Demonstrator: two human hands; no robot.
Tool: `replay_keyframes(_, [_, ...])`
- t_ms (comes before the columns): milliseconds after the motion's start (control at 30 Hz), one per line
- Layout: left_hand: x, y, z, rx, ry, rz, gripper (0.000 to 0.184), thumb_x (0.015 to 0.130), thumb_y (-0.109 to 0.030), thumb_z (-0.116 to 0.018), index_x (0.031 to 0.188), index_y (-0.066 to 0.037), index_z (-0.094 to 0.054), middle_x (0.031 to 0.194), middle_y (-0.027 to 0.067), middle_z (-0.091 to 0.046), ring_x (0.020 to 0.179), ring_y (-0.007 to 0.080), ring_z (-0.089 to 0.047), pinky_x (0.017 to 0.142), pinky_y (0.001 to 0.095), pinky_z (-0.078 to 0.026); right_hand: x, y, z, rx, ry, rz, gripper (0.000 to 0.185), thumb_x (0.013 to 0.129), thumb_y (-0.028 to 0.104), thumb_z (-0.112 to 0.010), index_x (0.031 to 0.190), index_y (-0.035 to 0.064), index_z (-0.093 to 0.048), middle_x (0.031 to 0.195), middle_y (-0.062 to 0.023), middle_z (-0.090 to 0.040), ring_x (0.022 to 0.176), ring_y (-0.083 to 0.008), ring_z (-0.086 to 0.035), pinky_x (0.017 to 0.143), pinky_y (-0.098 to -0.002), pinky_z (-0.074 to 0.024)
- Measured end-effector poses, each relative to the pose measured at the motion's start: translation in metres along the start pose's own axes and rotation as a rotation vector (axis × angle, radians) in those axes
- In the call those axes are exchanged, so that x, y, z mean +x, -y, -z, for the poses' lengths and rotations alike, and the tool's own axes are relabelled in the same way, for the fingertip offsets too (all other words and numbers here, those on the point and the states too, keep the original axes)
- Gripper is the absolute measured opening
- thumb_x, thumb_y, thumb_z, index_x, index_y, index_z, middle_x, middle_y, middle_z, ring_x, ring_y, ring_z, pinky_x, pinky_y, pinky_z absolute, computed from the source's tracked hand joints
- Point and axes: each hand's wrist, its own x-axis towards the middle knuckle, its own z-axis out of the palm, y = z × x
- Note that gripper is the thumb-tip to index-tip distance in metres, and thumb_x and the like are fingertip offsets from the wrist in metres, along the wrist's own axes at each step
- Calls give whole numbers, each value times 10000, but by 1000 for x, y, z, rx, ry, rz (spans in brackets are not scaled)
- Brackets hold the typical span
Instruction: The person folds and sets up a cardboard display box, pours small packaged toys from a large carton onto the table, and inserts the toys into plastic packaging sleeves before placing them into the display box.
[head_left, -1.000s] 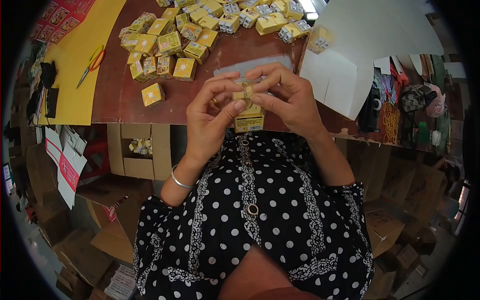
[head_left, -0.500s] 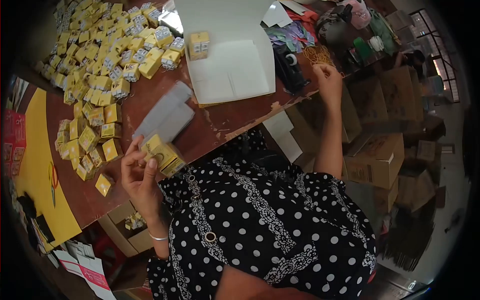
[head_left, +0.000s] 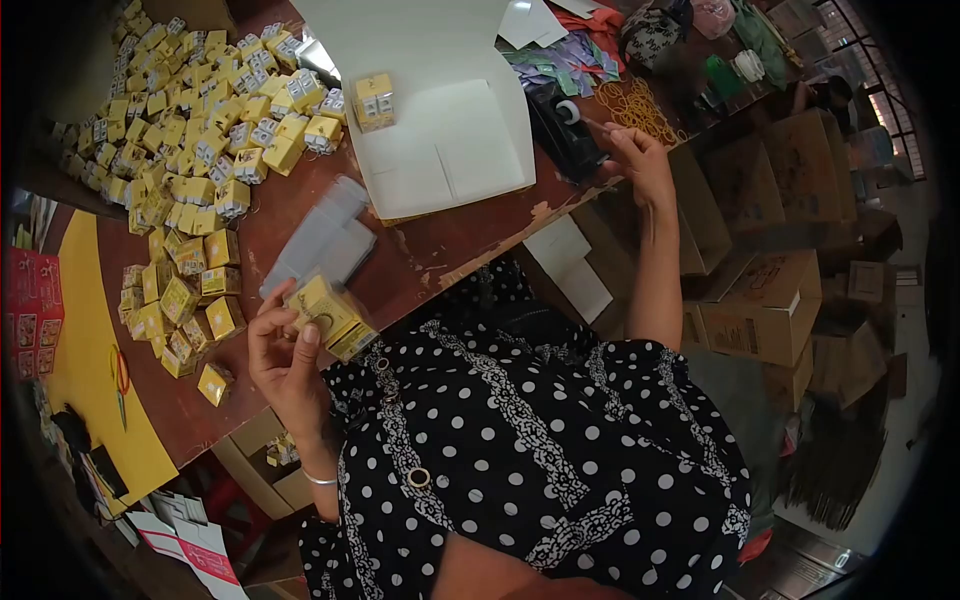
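My left hand (head_left: 287, 350) is closed on a yellow box (head_left: 328, 308) with printed sides, which looks partly wrapped in clear plastic, held over the table's near edge. My right hand (head_left: 640, 165) is at the near end of a black tape dispenser (head_left: 565, 135) that carries a small white roll. Its thumb and fingers are drawn together; whatever they pinch is too small to make out. Clear plastic sleeves (head_left: 320, 240) lie flat on the table just beyond my left hand. Another yellow box (head_left: 374, 102) sits inside an open white carton (head_left: 470, 190).
Several yellow boxes (head_left: 180, 300) are grouped at the left, below a big heap of small yellow-and-white packs (head_left: 200, 130). Rubber bands (head_left: 640, 108) lie behind my right hand. Scissors (head_left: 120, 380) rest on a yellow sheet (head_left: 85, 300). Brown cardboard cartons (head_left: 765, 310) stand at the right.
My right hand has moved down and left, from beside the rubber bands to the tape dispenser. The left hand keeps the yellow box almost in place. The view has shifted slightly.
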Motion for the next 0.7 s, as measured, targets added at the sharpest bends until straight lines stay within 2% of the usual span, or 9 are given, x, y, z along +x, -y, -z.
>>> replay_keyframes(67, [3, 0, -4, -10, 17, -8, 224, 890, -9, -711, 1070, -32, -581, 1433, 211, -488, 1082, 160, -605, 930, 282, -502, -11, 1, 2, 62, -46, -33, 196, 929, 184, -707, 902, -8, -688, 1285, -140, -607, 916, -143, -640, 710, -267, -561])
replay_keyframes(167, [4, 0, -6, -21, 32, -5, 229, 890, -9, -712, 1076, -31, -579, 1436, 212, -484, 1104, 170, -601, 938, 288, -502, -18, -18, 10, 21, 3, -36, 206, 934, 206, -713, 959, 4, -679, 1341, -122, -578, 959, -142, -644, 752, -293, -585])
replay_keyframes(233, [4, -1, -9, -31, 27, 1, 230, 891, -10, -712, 1076, -31, -578, 1435, 214, -484, 1114, 178, -601, 942, 293, -503, -25, -28, 11, 98, -42, -38, 194, 931, 150, -702, 925, -42, -677, 1358, -152, -544, 938, -155, -654, 729, -277, -596])
replay_keyframes(367, [6, 1, -10, -32, 29, -1, 230, 891, -11, -713, 1075, -32, -576, 1432, 220, -484, 1133, 202, -604, 952, 305, -506, -28, -49, 3, 153, -53, -5, 184, 941, 125, -683, 934, -58, -673, 1358, -162, -546, 938, -167, -661, 752, -282, -597])
replay_keyframes(467, [7, -2, -12, -69, 30, -10, 224, 890, 14, -697, 1075, -30, -578, 1427, 219, -488, 1129, 205, -607, 954, 311, -506, -27, -56, 2, 120, -63, 59, 171, 965, 139, -666, 956, -31, -665, 1318, -132, -576, 937, -153, -651, 830, -300, -594])
replay_keyframes(533, [9, -5, -17, -88, 44, -23, 220, 888, 28, -686, 1072, -28, -580, 1421, 214, -493, 1136, 202, -600, 953, 311, -505, -26, -66, 3, 1, -156, 148, 149, 961, 109, -658, 948, -39, -672, 1234, -147, -636, 919, -153, -665, 769, -274, -578])
replay_keyframes(600, [10, -6, -17, -49, 55, -86, 224, 879, 59, -671, 1069, -24, -586, 1412, 200, -499, 1148, 192, -586, 947, 305, -503, -27, -62, 14, -251, -227, 220, 145, 970, 114, -652, 945, -28, -667, 1098, -113, -681, 893, -134, -660, 737, -267, -559])
replay_keyframes(667, [11, -10, -19, 34, 61, -157, 237, 859, 81, -688, 1059, -22, -613, 1405, 171, -486, 1159, 182, -567, 949, 301, -499, -49, -9, -18, -202, -315, 297, 145, 975, 120, -648, 943, -21, -657, 941, -70, -677, 803, -116, -645, 688, -248, -530])
replay_keyframes(700, [10, -14, -23, 81, 54, -183, 236, 856, 76, -700, 1057, -22, -624, 1402, 163, -477, 1155, 187, -568, 957, 312, -499, -59, 17, -36, -53, -234, 302, 130, 978, 112, -641, 958, -16, -649, 885, -58, -656, 755, -113, -632, 672, -242, -527])
